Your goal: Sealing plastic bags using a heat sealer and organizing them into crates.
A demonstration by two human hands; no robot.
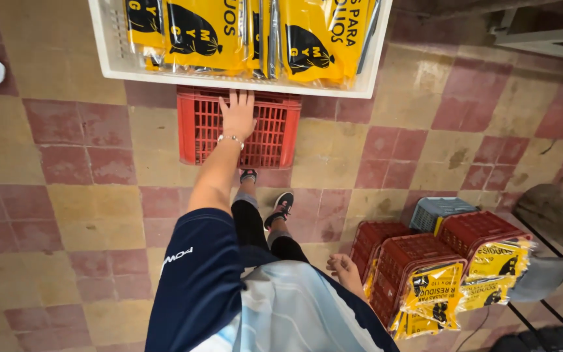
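My left hand (237,114), with a bead bracelet on the wrist, reaches forward with its fingers spread. The fingertips touch the near rim of a white plastic crate (109,62) that is filled with yellow plastic packs (206,32) printed with a black bag shape. The white crate rests on a red lattice crate (272,133), and my palm lies over that crate's top. My right hand (345,268) hangs by my hip, its fingers curled with nothing in them, close to a stack of red baskets (418,261).
Red baskets and a grey one (439,210) lie tipped at the lower right, with more yellow packs (433,290) spilling from them. A dark wooden block (555,215) lies at the right. The floor is red and yellow tile. My feet (281,205) stand just before the red crate.
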